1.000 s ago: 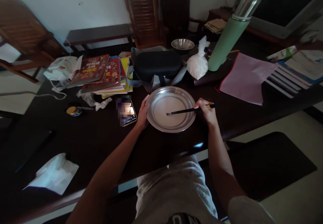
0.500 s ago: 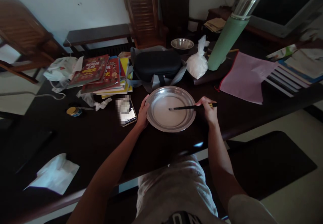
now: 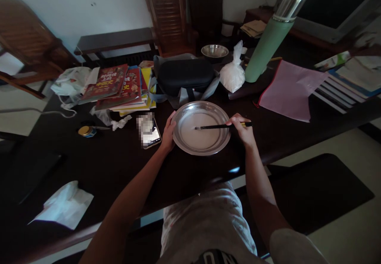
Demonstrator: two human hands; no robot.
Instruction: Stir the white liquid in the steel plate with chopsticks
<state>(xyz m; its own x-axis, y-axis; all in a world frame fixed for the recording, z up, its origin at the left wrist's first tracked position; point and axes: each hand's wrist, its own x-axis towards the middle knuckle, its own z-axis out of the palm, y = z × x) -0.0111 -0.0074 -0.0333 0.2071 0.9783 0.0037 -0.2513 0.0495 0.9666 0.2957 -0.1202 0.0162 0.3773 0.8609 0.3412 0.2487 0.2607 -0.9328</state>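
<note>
A shallow metal basin (image 3: 224,141) stands on the dark table in front of me, with cloudy whitish liquid (image 3: 199,137) in its bottom. My left hand (image 3: 169,133) is closed on the basin's left rim. In my right hand (image 3: 241,128), at the right rim, is a pair of dark chopsticks (image 3: 212,127) with gold bands near the back end. Their tips dip into the liquid near the basin's middle. Left of my left hand lies a phone (image 3: 154,135), its screen partly blurred out.
Behind the basin sit a black case (image 3: 184,75), a tied bag of white powder (image 3: 232,77) and a tall green thermos (image 3: 268,49). Books (image 3: 110,83) are piled at the back left; a pink mesh pouch (image 3: 293,91) lies to the right. A small jar (image 3: 87,131) and a paper sheet (image 3: 64,204) are at left.
My right hand and the chopsticks have shifted slightly left, so the tips now sit further left in the liquid. My left hand and the basin have hardly moved.
</note>
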